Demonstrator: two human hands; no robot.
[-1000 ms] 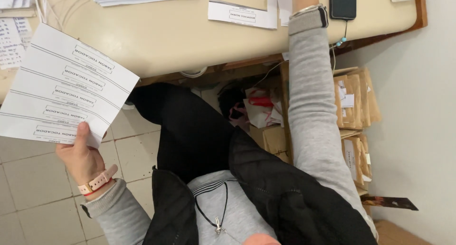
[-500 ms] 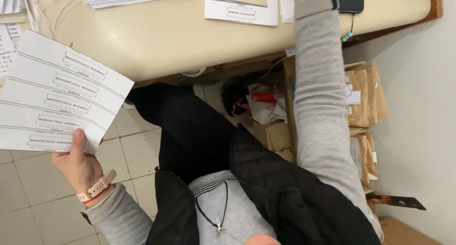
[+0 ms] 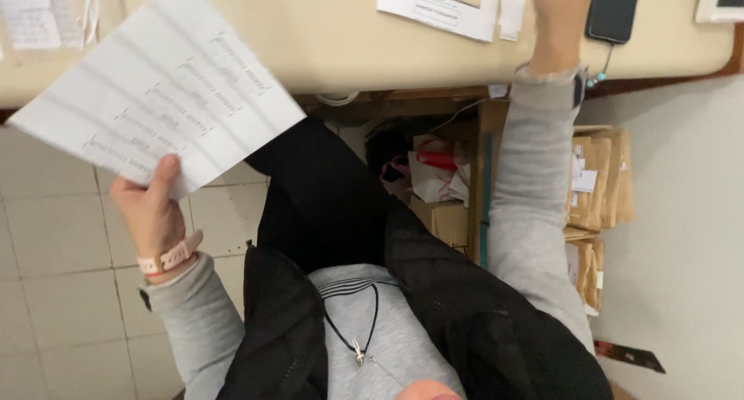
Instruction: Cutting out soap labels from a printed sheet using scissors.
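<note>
Here left hand (image 3: 155,214) pinching white label sheet (image 3: 163,98) by lower edge, beside desk (image 3: 325,51). Right hand (image 3: 554,28) reaching over desk, grip hidden. Better holding sheet flat, thumb firm.

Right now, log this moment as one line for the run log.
left hand: holds white printed label sheet | right hand: reaches out of view over beige table | dark phone: on table

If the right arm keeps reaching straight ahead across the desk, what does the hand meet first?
Hard to say: the right hand runs out of the top of the frame. Nearest to its line are the white papers to one side and the dark phone to the other.
</note>
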